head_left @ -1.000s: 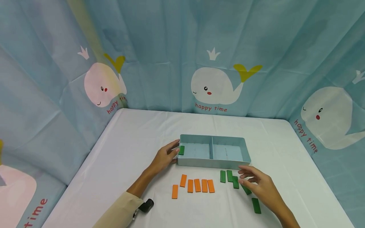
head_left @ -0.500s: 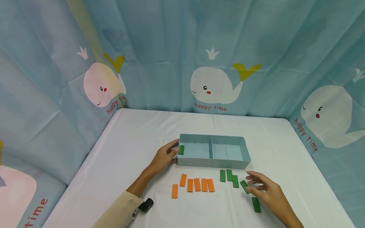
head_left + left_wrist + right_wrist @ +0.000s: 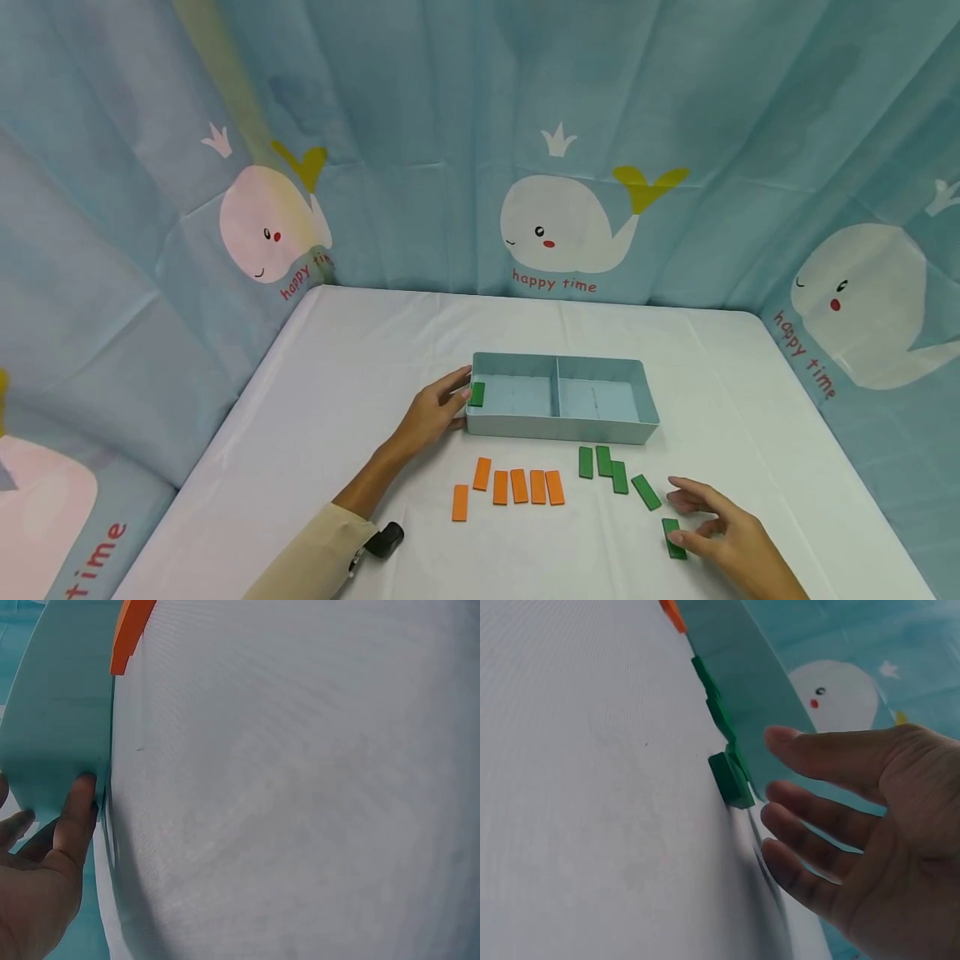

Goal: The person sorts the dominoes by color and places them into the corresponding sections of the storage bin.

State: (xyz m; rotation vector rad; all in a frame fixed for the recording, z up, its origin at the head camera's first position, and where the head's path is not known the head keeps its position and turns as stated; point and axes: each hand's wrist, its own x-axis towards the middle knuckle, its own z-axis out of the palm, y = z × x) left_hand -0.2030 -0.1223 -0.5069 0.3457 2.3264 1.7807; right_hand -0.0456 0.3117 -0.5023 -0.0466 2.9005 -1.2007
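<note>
A pale blue two-compartment box [image 3: 562,429] stands on the table. My left hand [image 3: 431,414] rests its fingers against the box's left end. In the left wrist view, the left hand [image 3: 49,877] touches the outside wall. One green tile [image 3: 477,394] is inside the left compartment, beside the left thumb. My right hand [image 3: 723,529] hovers with relaxed, parted fingers, its thumb overlapping the nearest green tile [image 3: 675,548] in the head view. In the right wrist view, nothing is between the fingers of the right hand [image 3: 855,825].
Several green tiles [image 3: 619,477] lie in front of the box's right half. Several orange tiles [image 3: 519,487] lie in front of its left half. White cloth [image 3: 360,350] covers the table; a blue whale-print curtain [image 3: 420,208] hangs behind it.
My right hand has moved right and toward the front, from the slanted green tile to the nearest one. The left hand and the tiles keep their places.
</note>
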